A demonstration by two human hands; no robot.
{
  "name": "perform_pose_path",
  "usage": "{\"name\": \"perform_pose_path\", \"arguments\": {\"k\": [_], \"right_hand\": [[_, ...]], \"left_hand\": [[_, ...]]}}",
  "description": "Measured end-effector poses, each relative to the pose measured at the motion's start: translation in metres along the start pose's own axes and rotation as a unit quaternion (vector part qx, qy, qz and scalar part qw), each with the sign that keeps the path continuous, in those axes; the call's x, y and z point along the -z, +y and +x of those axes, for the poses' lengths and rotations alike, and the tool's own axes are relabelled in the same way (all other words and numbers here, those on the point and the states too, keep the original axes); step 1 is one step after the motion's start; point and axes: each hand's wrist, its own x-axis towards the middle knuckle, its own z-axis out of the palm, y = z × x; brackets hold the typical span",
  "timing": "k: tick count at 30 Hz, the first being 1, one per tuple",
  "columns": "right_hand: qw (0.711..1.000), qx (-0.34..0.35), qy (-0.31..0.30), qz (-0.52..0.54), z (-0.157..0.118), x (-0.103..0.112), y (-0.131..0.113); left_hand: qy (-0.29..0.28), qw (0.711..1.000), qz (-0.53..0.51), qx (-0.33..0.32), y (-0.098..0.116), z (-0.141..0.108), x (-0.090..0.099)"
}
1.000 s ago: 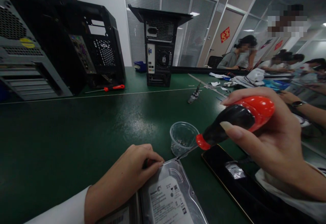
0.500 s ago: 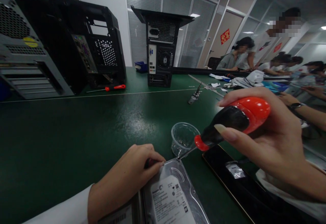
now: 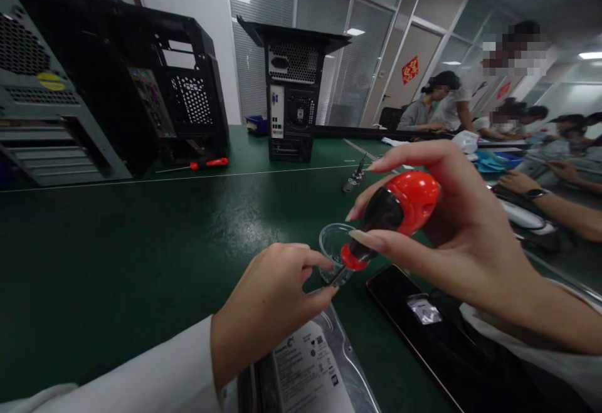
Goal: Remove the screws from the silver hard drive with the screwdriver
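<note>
Gripping a red and black screwdriver (image 3: pixel 392 212) by its fat handle, the person's right hand (image 3: pixel 451 237) is wrapping thumb and fingers closed around it in the head view, with the index finger stretched out above the handle. The tool is slanting down and to the left, and its thin metal shaft is reaching toward the near corner of a hard drive (image 3: pixel 310 369) that is lying label-up on the green table (image 3: pixel 117 250) at the bottom of the picture. The left hand (image 3: pixel 270 303), coming out of a white sleeve (image 3: pixel 141 375), is hovering over that same corner with thumb and forefinger pinched nearly together right at the screwdriver tip; whether anything is caught between them cannot be told. A small clear plastic cup (image 3: pixel 335 247) is standing just behind the tip, partly hidden by the handle. A dark flat panel (image 3: pixel 423 344) with a little clear bag on it is lying just to the right of the drive.

Farther back on the table, a black computer case (image 3: pixel 183 106) and a second tower (image 3: pixel 291 96) are standing upright, and a second red-handled screwdriver (image 3: pixel 209 163) is lying in front of the black case. Other people are sitting along the right side, one arm with a watch resting on the table.
</note>
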Motion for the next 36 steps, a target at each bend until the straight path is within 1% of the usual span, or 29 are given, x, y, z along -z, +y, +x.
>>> {"name": "perform_pose_path", "arguments": {"k": [4, 7, 10, 11, 12, 13, 15, 17, 19, 21, 24, 27, 30, 33, 36], "right_hand": [[0.999, 0.048, -0.003, -0.026, -0.001, 0.002, -0.001], [0.999, 0.047, -0.016, -0.012, 0.000, 0.005, 0.000], [0.999, 0.034, -0.020, -0.005, 0.001, 0.007, 0.001], [0.999, 0.033, -0.023, -0.010, 0.002, 0.008, 0.002], [0.999, 0.031, -0.026, -0.018, 0.002, 0.009, 0.001], [0.999, 0.026, -0.032, -0.029, 0.002, 0.010, 0.001], [0.997, 0.011, -0.057, -0.047, 0.003, 0.014, -0.001], [0.995, -0.001, -0.085, -0.060, 0.004, 0.019, -0.002], [0.992, -0.009, -0.106, -0.063, 0.004, 0.023, -0.002], [0.991, -0.022, -0.121, -0.049, 0.005, 0.026, -0.002], [0.991, -0.039, -0.125, -0.018, 0.006, 0.028, -0.003], [0.992, -0.030, -0.120, 0.005, 0.008, 0.026, -0.008], [0.990, -0.023, -0.132, 0.033, 0.010, 0.026, -0.011], [0.991, 0.005, -0.134, 0.002, 0.013, 0.026, -0.008], [0.991, 0.028, -0.122, -0.054, 0.017, 0.024, -0.002]], "left_hand": [[-0.036, 0.999, 0.001, 0.028, -0.005, -0.002, 0.003], [-0.071, 0.996, 0.041, 0.043, -0.013, -0.009, 0.007], [-0.107, 0.990, 0.087, 0.042, -0.017, -0.030, 0.008], [-0.108, 0.988, 0.105, 0.033, -0.019, -0.039, 0.006], [-0.101, 0.986, 0.131, 0.011, -0.021, -0.050, 0.003], [-0.079, 0.984, 0.161, -0.023, -0.025, -0.061, -0.002], [-0.006, 0.969, 0.216, -0.122, -0.034, -0.080, -0.013], [0.041, 0.939, 0.279, -0.200, -0.044, -0.092, -0.023], [0.069, 0.913, 0.326, -0.233, -0.051, -0.098, -0.030], [0.078, 0.902, 0.351, -0.239, -0.055, -0.099, -0.032], [0.080, 0.899, 0.360, -0.235, -0.054, -0.098, -0.031], [0.084, 0.897, 0.365, -0.234, -0.051, -0.099, -0.032], [0.084, 0.894, 0.372, -0.233, -0.050, -0.099, -0.034], [0.088, 0.886, 0.389, -0.239, -0.047, -0.098, -0.033], [0.068, 0.877, 0.413, -0.237, -0.041, -0.096, -0.028]]}}
